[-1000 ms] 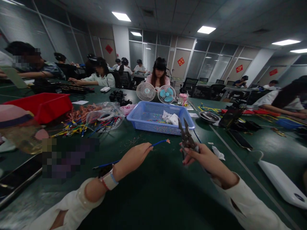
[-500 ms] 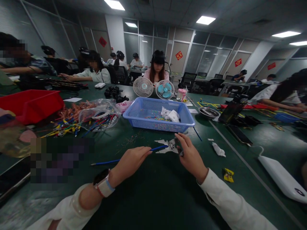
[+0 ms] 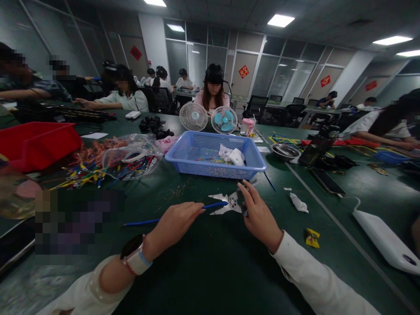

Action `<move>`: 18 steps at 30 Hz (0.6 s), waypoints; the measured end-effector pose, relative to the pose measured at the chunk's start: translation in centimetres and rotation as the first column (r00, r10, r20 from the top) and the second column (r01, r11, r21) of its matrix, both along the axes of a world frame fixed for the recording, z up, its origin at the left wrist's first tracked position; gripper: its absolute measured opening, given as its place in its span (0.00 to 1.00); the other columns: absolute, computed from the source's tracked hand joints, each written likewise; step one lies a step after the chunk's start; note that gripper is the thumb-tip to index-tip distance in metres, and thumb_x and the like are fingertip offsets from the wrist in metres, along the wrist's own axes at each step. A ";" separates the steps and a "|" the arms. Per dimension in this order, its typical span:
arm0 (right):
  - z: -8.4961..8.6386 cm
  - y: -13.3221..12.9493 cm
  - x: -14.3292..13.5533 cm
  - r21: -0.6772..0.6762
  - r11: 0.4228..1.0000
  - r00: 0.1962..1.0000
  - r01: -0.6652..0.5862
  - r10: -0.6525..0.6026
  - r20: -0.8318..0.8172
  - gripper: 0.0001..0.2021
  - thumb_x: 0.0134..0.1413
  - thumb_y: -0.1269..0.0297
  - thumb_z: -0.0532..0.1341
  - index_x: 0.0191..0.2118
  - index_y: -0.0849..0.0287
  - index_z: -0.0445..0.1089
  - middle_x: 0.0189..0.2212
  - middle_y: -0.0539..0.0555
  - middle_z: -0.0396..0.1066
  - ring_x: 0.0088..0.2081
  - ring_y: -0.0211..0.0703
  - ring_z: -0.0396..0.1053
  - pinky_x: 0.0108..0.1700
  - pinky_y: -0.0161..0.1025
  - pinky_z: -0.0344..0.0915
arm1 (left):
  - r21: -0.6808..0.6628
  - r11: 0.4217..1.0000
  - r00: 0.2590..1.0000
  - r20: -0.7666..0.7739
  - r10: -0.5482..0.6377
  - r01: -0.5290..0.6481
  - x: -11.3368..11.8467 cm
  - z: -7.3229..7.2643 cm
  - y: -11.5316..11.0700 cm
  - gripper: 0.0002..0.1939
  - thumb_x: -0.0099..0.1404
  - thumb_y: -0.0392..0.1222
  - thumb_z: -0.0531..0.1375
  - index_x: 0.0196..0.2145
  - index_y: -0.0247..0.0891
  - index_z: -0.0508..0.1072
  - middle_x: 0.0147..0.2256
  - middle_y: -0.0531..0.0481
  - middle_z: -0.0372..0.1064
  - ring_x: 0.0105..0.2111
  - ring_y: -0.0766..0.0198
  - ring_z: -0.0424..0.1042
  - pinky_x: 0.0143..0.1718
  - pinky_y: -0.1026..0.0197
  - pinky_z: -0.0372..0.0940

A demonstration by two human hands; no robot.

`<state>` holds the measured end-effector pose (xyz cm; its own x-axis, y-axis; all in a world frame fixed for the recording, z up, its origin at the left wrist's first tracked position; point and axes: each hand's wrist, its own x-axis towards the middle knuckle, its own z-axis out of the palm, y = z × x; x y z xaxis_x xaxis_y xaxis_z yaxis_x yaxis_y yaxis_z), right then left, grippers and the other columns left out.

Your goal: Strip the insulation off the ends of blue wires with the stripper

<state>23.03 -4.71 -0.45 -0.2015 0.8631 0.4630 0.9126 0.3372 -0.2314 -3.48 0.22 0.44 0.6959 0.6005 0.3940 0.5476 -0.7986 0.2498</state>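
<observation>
My left hand (image 3: 179, 223) is closed around a blue wire (image 3: 215, 205), whose long tail runs out to the left under the hand. The wire's other end lies between the spread jaws of silver wire strippers (image 3: 232, 202), close to the pivot. My right hand (image 3: 259, 215) grips the strippers' handles, which my fingers mostly hide. The jaws point left, toward my left hand. Just beyond the tool stands a blue plastic basket (image 3: 210, 169) with white crumpled tissue (image 3: 235, 156) and small coloured scraps inside.
Left of the basket lie a clear bag of coloured wires (image 3: 131, 159), bare copper strands (image 3: 98, 151) and a red bin (image 3: 36, 144). On the right are a metal bowl (image 3: 285, 152), a yellow wrapper (image 3: 312, 238), a crumpled tissue (image 3: 298, 203) and a white power bank (image 3: 383, 238). Co-workers sit around.
The stripper jaws stand wider apart than before. Both hands, the wire and the tool have shifted slightly left in view, along with a small camera turn.
</observation>
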 end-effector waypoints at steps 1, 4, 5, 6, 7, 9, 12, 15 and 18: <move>0.0 0.0 0.0 -0.010 1.000 1.000 -0.003 0.003 0.002 0.44 0.42 0.85 0.49 0.67 0.58 0.41 0.66 0.62 0.44 0.65 0.53 0.47 0.62 0.53 0.56 | 0.004 1.000 1.000 0.003 -0.002 0.002 0.0 0.0 0.0 0.16 0.73 0.41 0.48 0.44 0.33 0.73 0.38 0.43 0.76 0.36 0.57 0.76 0.36 0.55 0.71; 0.1 0.0 -0.1 -0.026 0.999 1.000 -0.028 0.028 -0.005 0.44 0.41 0.85 0.48 0.67 0.58 0.39 0.65 0.61 0.46 0.65 0.50 0.47 0.64 0.53 0.54 | -0.003 1.000 1.000 0.004 -0.001 0.001 -0.1 0.1 -0.1 0.15 0.73 0.41 0.48 0.45 0.33 0.73 0.38 0.44 0.75 0.35 0.58 0.76 0.36 0.56 0.71; 0.2 -0.1 -0.2 -0.025 0.999 0.999 -0.036 0.036 -0.007 0.45 0.41 0.85 0.48 0.68 0.58 0.38 0.65 0.61 0.46 0.65 0.50 0.47 0.64 0.52 0.53 | -0.009 1.000 1.000 0.003 0.001 -0.001 -0.1 0.2 -0.1 0.15 0.73 0.41 0.49 0.45 0.33 0.73 0.38 0.44 0.75 0.35 0.58 0.76 0.36 0.56 0.71; 0.2 -0.1 -0.2 -0.023 0.999 0.999 -0.039 0.039 -0.007 0.45 0.41 0.85 0.48 0.68 0.58 0.38 0.65 0.61 0.47 0.65 0.49 0.48 0.64 0.52 0.54 | -0.015 1.000 1.000 0.002 0.003 -0.003 -0.2 0.2 -0.2 0.15 0.73 0.41 0.49 0.45 0.33 0.73 0.38 0.44 0.75 0.36 0.58 0.76 0.36 0.57 0.71; 0.2 -0.2 -0.3 -0.021 0.999 0.999 -0.036 0.036 -0.003 0.44 0.41 0.85 0.48 0.68 0.58 0.38 0.65 0.61 0.48 0.65 0.49 0.48 0.64 0.52 0.54 | -0.020 1.000 1.000 0.001 0.005 -0.005 -0.2 0.2 -0.2 0.15 0.73 0.41 0.49 0.45 0.34 0.73 0.38 0.44 0.75 0.36 0.58 0.76 0.36 0.57 0.71; 0.2 -0.2 -0.4 -0.014 1.000 0.999 -0.019 0.019 0.027 0.44 0.42 0.84 0.48 0.67 0.60 0.39 0.64 0.62 0.49 0.64 0.50 0.50 0.63 0.51 0.56 | -0.025 1.000 1.000 0.000 0.002 -0.002 -0.2 0.2 -0.2 0.15 0.73 0.41 0.48 0.45 0.34 0.73 0.38 0.44 0.75 0.36 0.58 0.75 0.37 0.57 0.71; 0.1 -0.3 -0.5 0.015 1.000 0.994 0.018 -0.020 0.108 0.42 0.41 0.85 0.48 0.67 0.63 0.42 0.62 0.63 0.53 0.62 0.51 0.53 0.61 0.51 0.59 | -0.020 1.000 1.000 0.004 -0.013 0.013 -0.2 0.1 -0.3 0.17 0.74 0.42 0.47 0.46 0.33 0.73 0.38 0.43 0.75 0.35 0.58 0.76 0.34 0.57 0.71; 0.1 -0.3 -0.6 0.052 0.997 0.978 0.062 -0.071 0.195 0.40 0.40 0.85 0.50 0.65 0.66 0.46 0.59 0.64 0.58 0.57 0.52 0.59 0.57 0.50 0.62 | -0.009 0.999 0.999 0.022 -0.038 0.038 -0.2 0.0 -0.3 0.18 0.74 0.42 0.46 0.46 0.32 0.72 0.37 0.43 0.76 0.34 0.58 0.76 0.33 0.57 0.71; 0.2 -0.4 -0.6 0.092 0.992 0.954 0.091 -0.113 0.278 0.36 0.42 0.84 0.51 0.62 0.69 0.51 0.54 0.65 0.63 0.51 0.52 0.64 0.53 0.49 0.65 | -0.001 0.999 0.998 0.032 -0.051 0.051 -0.1 0.1 -0.2 0.19 0.74 0.43 0.45 0.46 0.31 0.72 0.37 0.42 0.76 0.35 0.58 0.76 0.35 0.57 0.72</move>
<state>22.47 -5.10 -0.27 -0.2467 0.8495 0.4664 0.9672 0.2457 0.0640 -3.54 -0.02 0.50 0.7126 0.5652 0.4156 0.4978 -0.8248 0.2682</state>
